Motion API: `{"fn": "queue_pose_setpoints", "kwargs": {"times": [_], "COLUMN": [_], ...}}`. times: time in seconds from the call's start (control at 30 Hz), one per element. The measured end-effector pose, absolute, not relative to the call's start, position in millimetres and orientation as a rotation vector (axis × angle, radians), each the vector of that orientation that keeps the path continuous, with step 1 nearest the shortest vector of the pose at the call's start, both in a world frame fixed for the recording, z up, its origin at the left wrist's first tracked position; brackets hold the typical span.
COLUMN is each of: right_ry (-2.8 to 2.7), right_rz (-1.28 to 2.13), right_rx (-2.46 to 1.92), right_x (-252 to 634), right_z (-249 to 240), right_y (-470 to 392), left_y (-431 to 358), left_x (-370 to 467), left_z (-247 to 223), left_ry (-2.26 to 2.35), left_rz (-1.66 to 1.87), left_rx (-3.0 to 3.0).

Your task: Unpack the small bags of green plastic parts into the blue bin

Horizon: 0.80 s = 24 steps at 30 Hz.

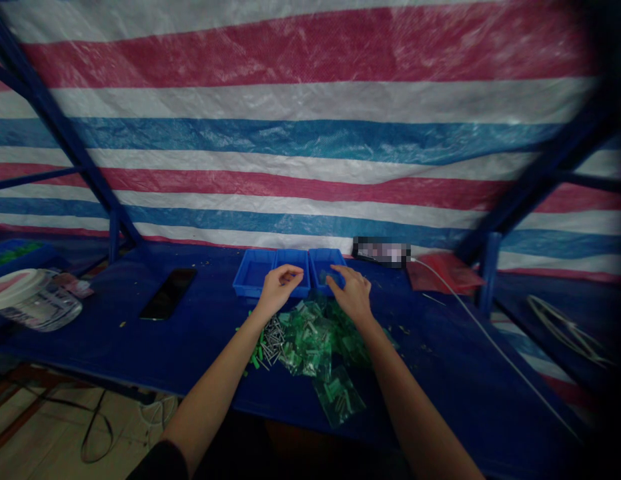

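Observation:
My left hand (281,287) hovers at the front of the left blue tray (247,291), its thumb and fingertips pressed together; anything between them is too small to make out. Over the front of the right blue tray (335,254) is my right hand (351,290), fingers apart, with a faint clear thing near its fingertips. Below the hands lies a heap of clear bags with green and grey pieces (307,337). Loose silver screws (274,339) and green plugs (256,353) lie left of the bags. One bag (339,398) rests nearest the table's front edge.
A black phone (169,294) and a white tub (35,300) are at the left. Behind the right tray lies a blurred-out object (381,253). A red bag (443,273) and a white cable (495,343) are at the right. Blue frame bars rise on both sides.

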State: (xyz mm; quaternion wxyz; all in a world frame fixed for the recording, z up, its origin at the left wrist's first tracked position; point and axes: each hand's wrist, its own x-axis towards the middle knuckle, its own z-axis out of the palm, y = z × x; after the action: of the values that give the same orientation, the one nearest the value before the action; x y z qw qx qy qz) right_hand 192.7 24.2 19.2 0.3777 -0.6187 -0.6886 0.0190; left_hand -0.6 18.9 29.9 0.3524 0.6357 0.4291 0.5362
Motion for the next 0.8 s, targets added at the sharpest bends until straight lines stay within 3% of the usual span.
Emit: {"fn": "queue_pose_setpoints", "kwargs": {"times": [0.43, 0.8], "right_ry": [-2.095, -2.273], "right_rz": [0.076, 0.177], "right_rx": [-1.542, -1.581], "right_x": [194, 192], "right_z": [54, 47], "right_y": [4, 6], "left_y": [20, 21], "left_x": [-3, -3], "left_z": [28, 27], "left_ry": [1.116, 1.101], "left_rz": [1.402, 1.420], "left_rx": [1.645, 1.630]}}
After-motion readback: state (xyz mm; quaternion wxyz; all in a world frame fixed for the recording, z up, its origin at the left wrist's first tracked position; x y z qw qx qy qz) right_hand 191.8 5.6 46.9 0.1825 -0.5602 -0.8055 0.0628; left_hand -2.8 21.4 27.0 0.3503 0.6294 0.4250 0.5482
